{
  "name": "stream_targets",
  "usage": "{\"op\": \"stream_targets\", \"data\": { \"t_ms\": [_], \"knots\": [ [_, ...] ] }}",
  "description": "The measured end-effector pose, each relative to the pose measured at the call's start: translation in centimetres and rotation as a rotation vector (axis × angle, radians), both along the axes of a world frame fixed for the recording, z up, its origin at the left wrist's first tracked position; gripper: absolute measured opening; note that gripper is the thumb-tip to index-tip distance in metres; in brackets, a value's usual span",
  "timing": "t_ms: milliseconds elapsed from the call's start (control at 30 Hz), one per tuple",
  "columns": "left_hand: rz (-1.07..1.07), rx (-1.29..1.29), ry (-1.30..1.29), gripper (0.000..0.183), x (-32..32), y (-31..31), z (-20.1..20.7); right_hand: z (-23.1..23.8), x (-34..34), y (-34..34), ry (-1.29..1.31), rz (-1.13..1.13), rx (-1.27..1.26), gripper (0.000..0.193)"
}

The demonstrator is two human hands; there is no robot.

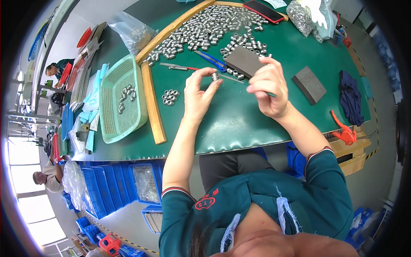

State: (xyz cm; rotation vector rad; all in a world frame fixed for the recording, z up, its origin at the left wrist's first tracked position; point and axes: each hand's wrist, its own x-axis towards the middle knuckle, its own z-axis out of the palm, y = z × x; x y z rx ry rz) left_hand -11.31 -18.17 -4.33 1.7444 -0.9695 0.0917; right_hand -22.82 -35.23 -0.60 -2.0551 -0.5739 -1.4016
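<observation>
Steel sleeve [215, 76] pinched in left hand [198, 95] mid-table | right hand [266, 88] grips thin tool [233, 79] at it | basket [112, 124] left edge: few | far pile [205, 26]: most remain

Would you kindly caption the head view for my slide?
Left hand pinches a small metal sleeve while right hand works a thin tool into it.

Bright, even light — window glare, fisheye-bent edges

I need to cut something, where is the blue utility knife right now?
In the head view, the blue utility knife lies on the green mat, just below the pile of metal sleeves, beyond the left hand.
</observation>
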Motion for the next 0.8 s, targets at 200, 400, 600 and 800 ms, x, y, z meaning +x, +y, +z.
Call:
{"op": "stream_targets", "data": {
  "t_ms": [200, 400, 600, 800],
  "knots": [
    [0.066, -0.002, -0.090, 0.029, 0.0, -0.2, 0.1, -0.1, 0.2, 0.5, 0.032, -0.048, -0.017, 0.008],
    [0.082, 0.027, -0.170, 0.029, -0.3, -0.3, 0.6, -0.1, 0.2, 0.6, 0.053, -0.021, -0.023, 0.007],
    [0.092, 0.055, -0.365, 0.030, -0.3, -0.1, 0.9, 0.0, 0.3, 0.7, 0.153, -0.034, -0.028, 0.008],
    [0.068, -0.011, -0.266, 0.033, -0.4, -0.3, 1.0, -0.8, 0.6, 1.1, 0.263, 0.157, 0.471, 0.010]
  ]
}}
